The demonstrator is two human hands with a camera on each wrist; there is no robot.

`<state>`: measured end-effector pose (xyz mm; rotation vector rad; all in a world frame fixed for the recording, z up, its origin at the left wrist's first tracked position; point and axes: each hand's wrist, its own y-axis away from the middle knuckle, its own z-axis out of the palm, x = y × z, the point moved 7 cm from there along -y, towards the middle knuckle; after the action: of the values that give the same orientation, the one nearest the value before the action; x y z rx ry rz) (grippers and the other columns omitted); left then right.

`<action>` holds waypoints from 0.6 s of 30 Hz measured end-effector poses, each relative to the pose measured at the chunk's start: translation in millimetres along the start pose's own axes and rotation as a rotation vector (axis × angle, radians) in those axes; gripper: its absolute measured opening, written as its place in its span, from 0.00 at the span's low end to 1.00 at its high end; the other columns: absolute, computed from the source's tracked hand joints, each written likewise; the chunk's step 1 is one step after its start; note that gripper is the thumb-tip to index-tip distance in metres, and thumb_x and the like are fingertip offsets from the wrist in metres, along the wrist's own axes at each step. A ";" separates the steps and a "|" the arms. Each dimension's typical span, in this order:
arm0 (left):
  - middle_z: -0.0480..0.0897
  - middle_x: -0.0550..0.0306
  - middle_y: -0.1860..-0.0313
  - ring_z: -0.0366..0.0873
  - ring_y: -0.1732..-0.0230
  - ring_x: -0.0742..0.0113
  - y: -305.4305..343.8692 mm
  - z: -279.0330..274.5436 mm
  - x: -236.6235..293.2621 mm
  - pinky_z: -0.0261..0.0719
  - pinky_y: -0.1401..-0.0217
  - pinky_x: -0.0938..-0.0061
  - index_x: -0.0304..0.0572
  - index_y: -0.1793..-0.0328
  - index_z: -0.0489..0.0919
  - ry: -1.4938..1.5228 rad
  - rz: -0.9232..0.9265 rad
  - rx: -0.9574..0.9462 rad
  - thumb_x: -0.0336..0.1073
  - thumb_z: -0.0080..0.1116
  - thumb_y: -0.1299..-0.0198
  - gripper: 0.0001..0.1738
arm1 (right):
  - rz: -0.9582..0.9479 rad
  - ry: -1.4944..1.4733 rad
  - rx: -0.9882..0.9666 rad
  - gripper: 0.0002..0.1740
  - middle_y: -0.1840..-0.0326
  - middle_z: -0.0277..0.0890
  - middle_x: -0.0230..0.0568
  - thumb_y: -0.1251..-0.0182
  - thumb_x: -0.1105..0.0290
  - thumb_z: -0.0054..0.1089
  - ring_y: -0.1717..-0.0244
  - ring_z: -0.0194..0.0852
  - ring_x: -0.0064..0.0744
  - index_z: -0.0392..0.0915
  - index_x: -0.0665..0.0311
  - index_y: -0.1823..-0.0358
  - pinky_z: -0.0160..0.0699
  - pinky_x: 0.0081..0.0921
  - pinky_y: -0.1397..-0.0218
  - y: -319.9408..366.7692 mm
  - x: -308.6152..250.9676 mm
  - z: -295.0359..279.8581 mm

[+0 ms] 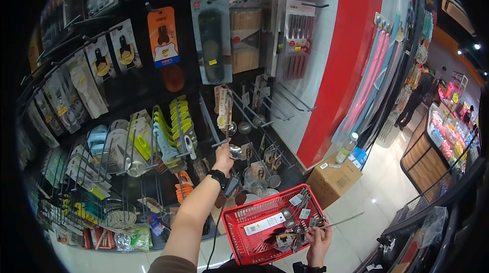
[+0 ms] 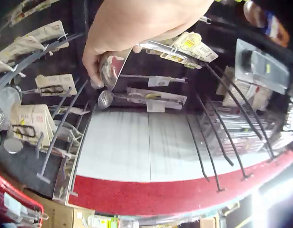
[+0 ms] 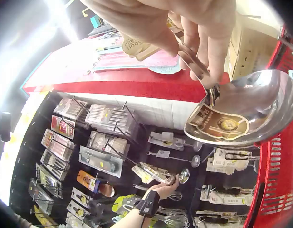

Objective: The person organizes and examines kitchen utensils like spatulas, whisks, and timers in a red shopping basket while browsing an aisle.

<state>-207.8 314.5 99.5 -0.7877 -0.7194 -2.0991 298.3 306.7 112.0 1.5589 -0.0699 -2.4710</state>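
My left hand [image 1: 223, 160] reaches to the rack and pinches a shiny steel ladle [image 2: 112, 70] near its bowl. The ladle's handle runs up among carded utensils [image 1: 223, 107] on a hook. My right hand [image 1: 319, 242] holds another steel ladle [image 3: 246, 107] by the handle, over the right side of a red shopping basket [image 1: 234, 237]. A brown and gold label [image 3: 222, 124] sits in its bowl. Inside the basket lie several metal utensils [image 1: 289, 217] and a long white card [image 1: 264, 224].
Slotted ladles [image 1: 244, 127] hang right of my left hand, beside bare metal hooks [image 1: 285, 112]. Green-handled tools [image 1: 181, 120] hang to the left. A cardboard box [image 1: 333, 178] with a bottle [image 1: 347, 148] stands behind the basket. A walkway and a distant person [image 1: 417, 97] lie right.
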 end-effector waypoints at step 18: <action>0.76 0.50 0.46 0.73 0.43 0.51 -60.3 -31.2 -14.6 0.67 0.38 0.49 0.41 0.44 0.70 0.024 -0.164 -0.010 0.30 0.52 0.38 0.16 | -0.005 0.106 -0.011 0.24 0.61 0.77 0.40 0.33 0.77 0.50 0.58 0.79 0.32 0.57 0.66 0.37 0.81 0.23 0.59 6.4 4.2 12.0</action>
<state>-258.0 332.3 54.9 -0.7289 -0.7845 -2.2566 286.8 298.7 114.5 1.6839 -0.0352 -2.3835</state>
